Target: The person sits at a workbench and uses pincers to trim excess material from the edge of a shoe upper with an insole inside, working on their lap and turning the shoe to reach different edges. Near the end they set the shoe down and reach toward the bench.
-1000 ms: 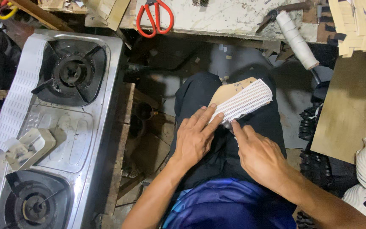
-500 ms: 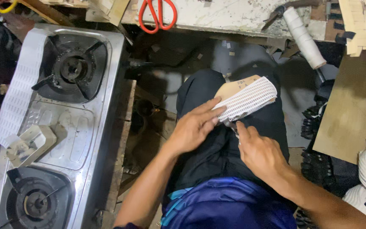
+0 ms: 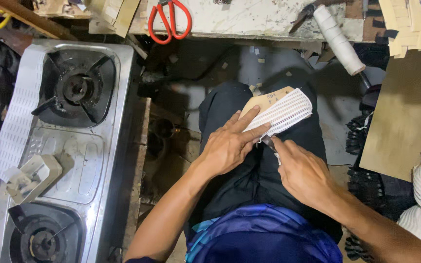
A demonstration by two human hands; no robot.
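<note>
On my knee lies a white perforated strip [image 3: 288,113] laid over a tan shaped board [image 3: 265,100]. My left hand [image 3: 230,143] presses flat on the strip's near end, fingers spread along it. My right hand [image 3: 304,171] is closed around a small dark-bladed tool [image 3: 268,142] whose tip meets the strip's lower edge just beside my left fingers.
A two-burner steel stove [image 3: 59,151] stands at left with a long white perforated strip [image 3: 18,114] and a beige block [image 3: 30,178] on it. Red scissors [image 3: 169,19] and a white thread roll [image 3: 338,39] lie on the far bench. A tan sheet [image 3: 405,112] leans at right.
The view has shifted slightly. My hands stay on the strip, with the right hand's tool still working at its lower edge.
</note>
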